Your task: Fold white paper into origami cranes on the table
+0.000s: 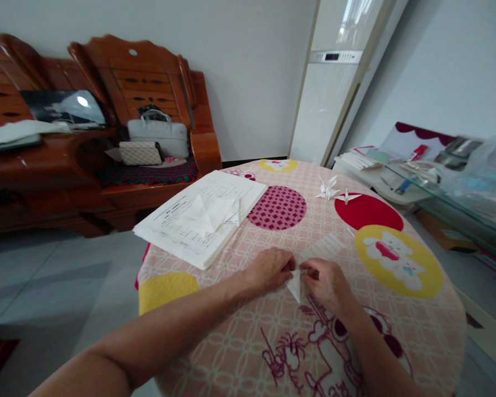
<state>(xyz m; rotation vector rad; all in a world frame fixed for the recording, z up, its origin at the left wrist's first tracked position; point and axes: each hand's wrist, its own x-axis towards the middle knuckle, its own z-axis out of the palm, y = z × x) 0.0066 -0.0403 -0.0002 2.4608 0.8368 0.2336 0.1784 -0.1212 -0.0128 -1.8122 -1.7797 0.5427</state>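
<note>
Folded paper (295,286), small, white and roughly triangular, is held low over the middle of the cloth-covered bench (231,336); whether the cloth is touched cannot be told. Its narrow tip is pointed near and slightly right, its long axis laid near to far. Its broad far end is pinched at the fingertips by both hands: the left hand (273,266) is curled nearly closed at the left, the right hand (326,281) likewise at the right. So small a piece is probably gripped from both sides to be kept steady. Just beyond the hands, what seems a pale sheet (323,246) is laid flat. To the left, a printed stack (165,225) is topped by loose white paper (209,214), perhaps kept within reach. Farther right, white paper cranes (346,197) are set apart, apparently clear of the hands. Beyond the bench, at far left, a grey bag (161,135) is rested on a wooden chair (132,63).
</note>
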